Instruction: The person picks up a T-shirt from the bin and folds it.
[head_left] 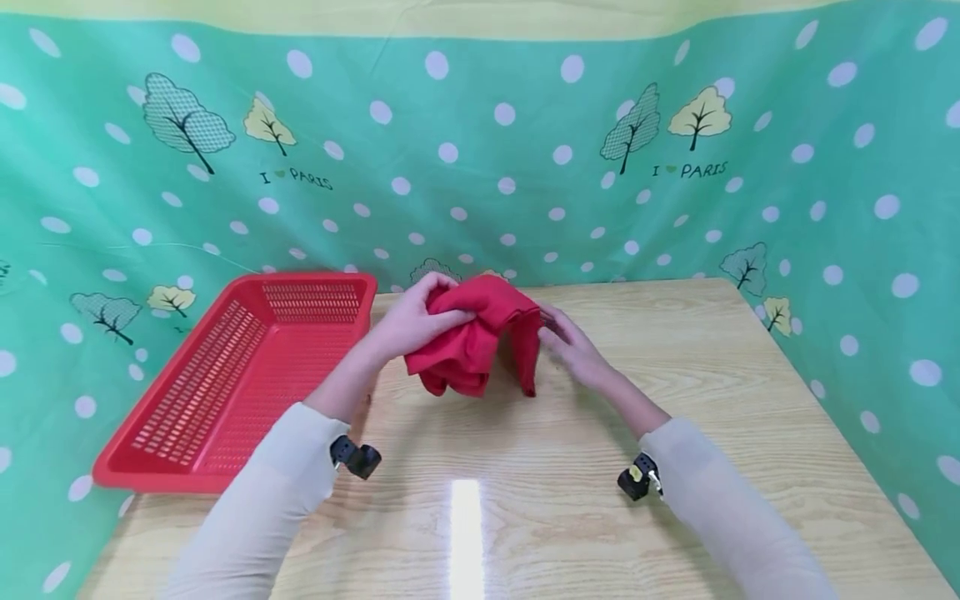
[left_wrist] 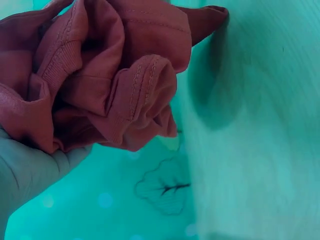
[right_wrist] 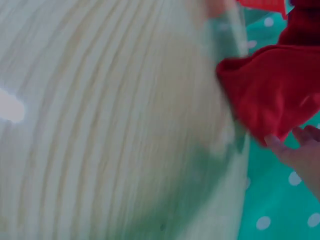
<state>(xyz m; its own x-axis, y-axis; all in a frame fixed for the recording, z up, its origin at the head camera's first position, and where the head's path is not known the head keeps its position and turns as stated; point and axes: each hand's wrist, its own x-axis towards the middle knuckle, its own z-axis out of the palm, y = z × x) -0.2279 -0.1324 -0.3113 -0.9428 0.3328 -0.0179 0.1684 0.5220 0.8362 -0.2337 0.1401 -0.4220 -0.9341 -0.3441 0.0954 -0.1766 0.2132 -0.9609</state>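
My left hand [head_left: 414, 321] grips a bunched red garment [head_left: 465, 333], its thumb across the front of the fabric. Folds with stitched hems and seams fill the upper part of the left wrist view, where the garment [left_wrist: 115, 75] lies over the left hand [left_wrist: 30, 170]. One flap hangs down on the garment's right side, above the wooden table [head_left: 600, 500]. At that side is my right hand [head_left: 573, 346], fingers extended toward the flap's edge. In the right wrist view, the tips of the right hand [right_wrist: 300, 150] meet the lower edge of the garment [right_wrist: 275, 90].
Left of the garment stands a red plastic basket [head_left: 367, 312] with slotted sides, partly behind my left forearm. A green dotted curtain [head_left: 480, 192] printed with trees hangs along the table's back and sides. Small black cameras [head_left: 356, 457] sit on both wrists.
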